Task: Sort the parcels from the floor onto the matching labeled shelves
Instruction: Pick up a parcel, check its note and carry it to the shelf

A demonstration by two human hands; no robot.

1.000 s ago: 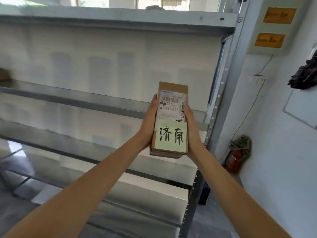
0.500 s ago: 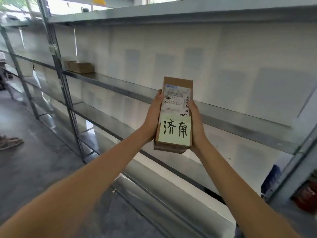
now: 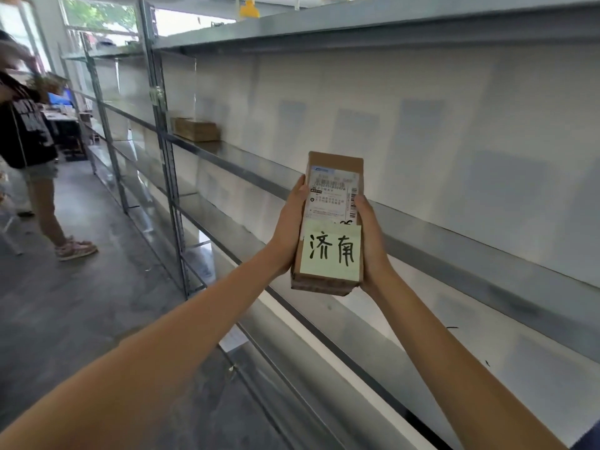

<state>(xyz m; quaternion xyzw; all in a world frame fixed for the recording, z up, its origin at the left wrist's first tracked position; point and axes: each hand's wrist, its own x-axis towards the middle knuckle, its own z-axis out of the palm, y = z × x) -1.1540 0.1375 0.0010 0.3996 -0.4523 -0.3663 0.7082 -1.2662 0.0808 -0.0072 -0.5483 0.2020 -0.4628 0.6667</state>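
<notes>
A small brown cardboard parcel (image 3: 334,177) is held upright in mid-air in front of the metal shelving (image 3: 422,228), clear of every shelf board. A white printed shipping label (image 3: 332,198) with a barcode covers its upper front, and a pale yellow sticky note (image 3: 331,253) with two handwritten black characters is stuck over its lower front, its top edge overlapping the bottom of the label. The left hand (image 3: 289,228) grips the parcel's left side with the thumb lying along the front edge, and the right hand (image 3: 373,241) grips the right side in the same way, thumb pointing up beside the barcode; the other fingers of both hands are hidden behind the box. Both bare forearms reach up from the bottom of the view. Behind the parcel the grey shelves run away to the left in several tiers against a white back panel. On the shelf at about the parcel's height, well off to the left and near an upright post (image 3: 162,141), lies a flat brown box (image 3: 196,128); whether it is one box or two stacked cannot be told. At the far left a person in a dark top (image 3: 26,134) and shorts stands on the grey floor (image 3: 81,287) in pink shoes (image 3: 76,248).
</notes>
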